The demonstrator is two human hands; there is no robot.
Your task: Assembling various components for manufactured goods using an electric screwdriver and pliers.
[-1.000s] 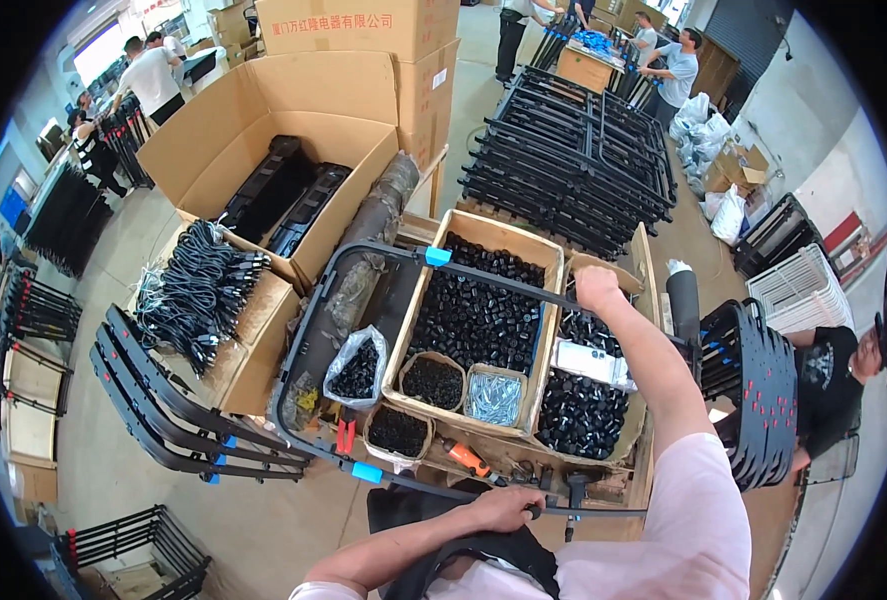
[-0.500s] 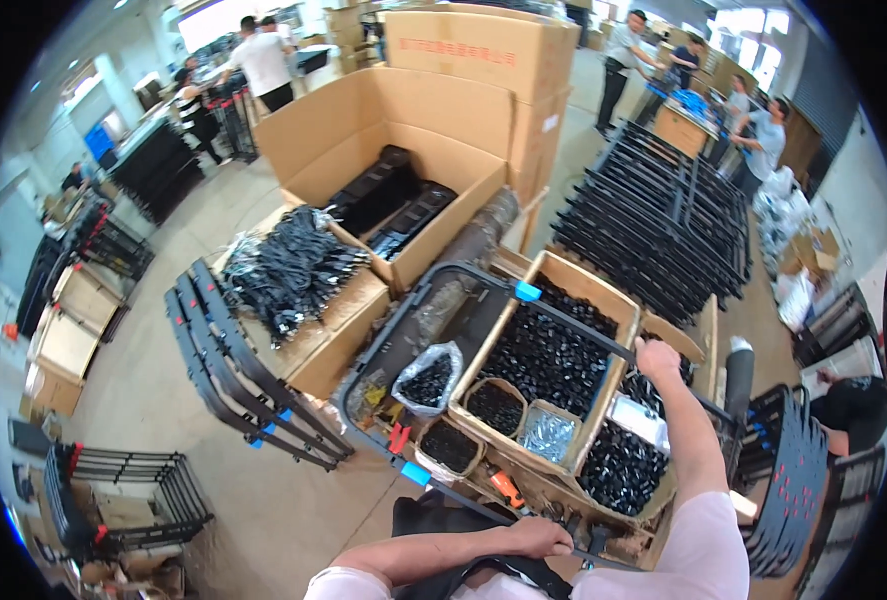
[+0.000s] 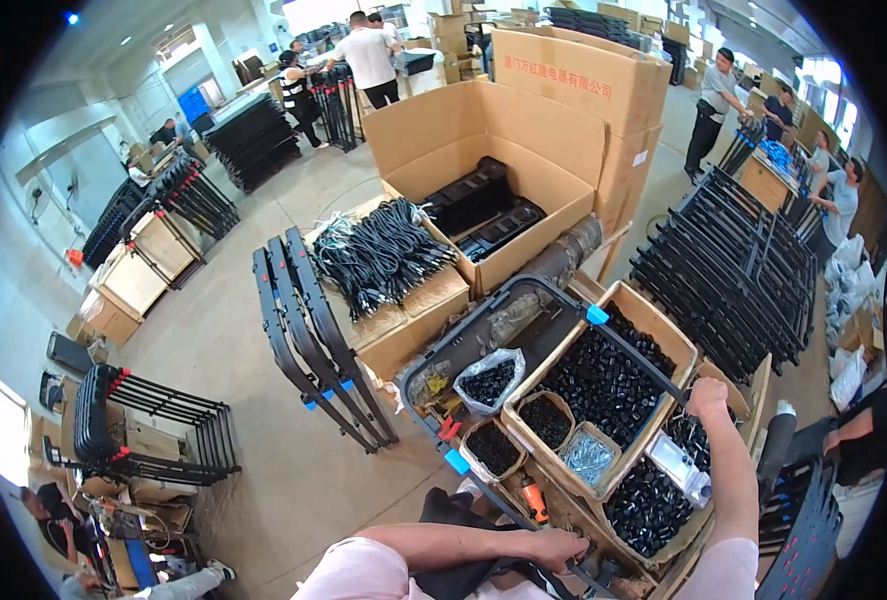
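A black tubular frame (image 3: 646, 358) with a curved end lies over the parts boxes, slanting down toward me. Blue pieces (image 3: 597, 315) sit on its two side bars. My right hand (image 3: 705, 398) is closed round the far side bar, above a box of black parts. Low in front of me, my left hand (image 3: 558, 548) is closed on the near side bar, its fingertips partly hidden. Beside that bar lies an orange-and-black power screwdriver (image 3: 534, 498). Small black plastic parts (image 3: 603, 375) fill the large box beneath the frame, and silver screws (image 3: 588, 455) fill a smaller one.
An open carton (image 3: 553, 235) holding black housings stands ahead, next to bundled black cables (image 3: 383, 255). Similar frames (image 3: 308, 330) stand at the left. Stacked black racks (image 3: 728, 275) are at the right. Several people work farther back.
The view has swung left and up, so the bench and boxes sit farther right and lower. Both hands keep their hold on the frame.
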